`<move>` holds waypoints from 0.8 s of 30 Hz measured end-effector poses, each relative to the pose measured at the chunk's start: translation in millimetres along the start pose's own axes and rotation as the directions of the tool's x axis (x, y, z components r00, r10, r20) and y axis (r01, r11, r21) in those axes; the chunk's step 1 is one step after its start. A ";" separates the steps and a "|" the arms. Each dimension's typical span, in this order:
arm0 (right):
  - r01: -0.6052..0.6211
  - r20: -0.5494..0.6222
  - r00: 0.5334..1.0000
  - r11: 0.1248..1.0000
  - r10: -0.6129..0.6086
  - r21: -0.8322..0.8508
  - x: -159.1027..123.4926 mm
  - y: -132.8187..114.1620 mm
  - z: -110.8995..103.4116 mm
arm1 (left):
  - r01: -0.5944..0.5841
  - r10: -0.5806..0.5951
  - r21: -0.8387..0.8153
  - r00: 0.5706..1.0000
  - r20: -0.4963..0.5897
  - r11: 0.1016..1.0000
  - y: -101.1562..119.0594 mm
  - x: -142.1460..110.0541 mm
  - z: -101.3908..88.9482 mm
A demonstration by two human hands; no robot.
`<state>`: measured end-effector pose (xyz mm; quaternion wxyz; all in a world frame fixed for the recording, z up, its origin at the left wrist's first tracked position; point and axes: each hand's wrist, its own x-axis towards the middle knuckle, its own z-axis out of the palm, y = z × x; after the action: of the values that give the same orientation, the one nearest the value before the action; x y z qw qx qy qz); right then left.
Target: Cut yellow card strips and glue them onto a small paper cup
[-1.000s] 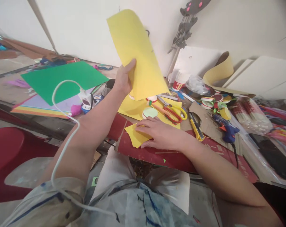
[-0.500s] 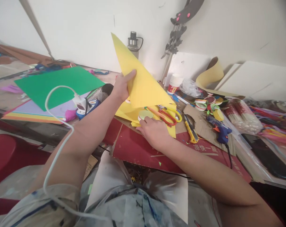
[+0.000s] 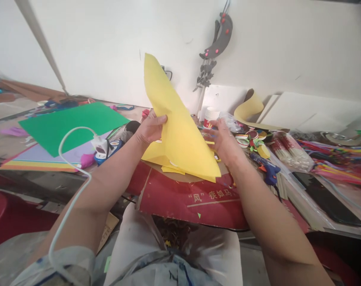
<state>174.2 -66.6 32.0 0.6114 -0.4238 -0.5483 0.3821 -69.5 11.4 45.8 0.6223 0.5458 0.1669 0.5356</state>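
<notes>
My left hand (image 3: 153, 126) pinches a yellow sheet of paper (image 3: 183, 137) by its left edge, thumb on the near face. The sheet stands tilted and bent above the table. To its right, my right hand (image 3: 224, 139) is raised with fingers apart and nothing visible in them. Under the sheet lie more yellow paper pieces (image 3: 153, 155). The scissors are mostly hidden behind the sheet and my right hand; just a bit of yellow handle (image 3: 217, 156) shows.
Red cardboard (image 3: 180, 202) covers the table's front. Green paper (image 3: 76, 123) lies left, near a white plug and cable (image 3: 100, 143). On the right are paper cups (image 3: 211, 116), a blue glue gun (image 3: 269, 171), a phone (image 3: 326, 196) and pipe cleaners (image 3: 341, 155).
My right hand has left the round pale-green piece and scissors and risen to the right, its fingers spreading. The yellow sheet has swung lower, its bottom now over the scissors. The view has shifted.
</notes>
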 end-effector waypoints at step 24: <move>0.275 -0.075 0.953 0.943 -0.292 -0.186 7.4 10.0 -5.7 | -0.452 0.454 0.066 0.859 -0.235 0.890 12.5 21.9 -10.9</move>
<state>180.6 -56.8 24.9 0.6478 -0.4109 -0.6030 0.2188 -76.1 33.4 61.0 0.4514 0.5023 0.1114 0.7291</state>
